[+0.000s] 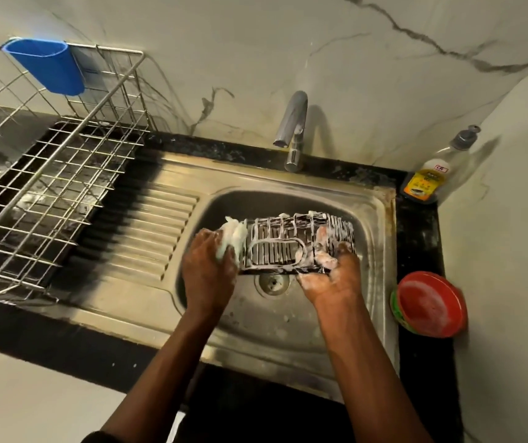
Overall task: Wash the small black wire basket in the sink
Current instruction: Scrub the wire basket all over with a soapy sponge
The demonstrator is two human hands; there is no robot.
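The small black wire basket [291, 243], coated in white suds, is held tilted above the bowl of the steel sink [374, 238]. My right hand [333, 273] grips its right end, fingers hooked through the wires. My left hand [208, 270] is closed on a foamy sponge [232, 238] pressed against the basket's left side. The drain [272, 282] lies just below the basket. No water runs from the tap [293, 129].
A large steel dish rack [48, 174] with a blue cup [46, 63] stands on the left over a black tray. A dish soap bottle [432, 174] sits at the back right corner. A red-lidded tub [430, 303] rests on the right counter.
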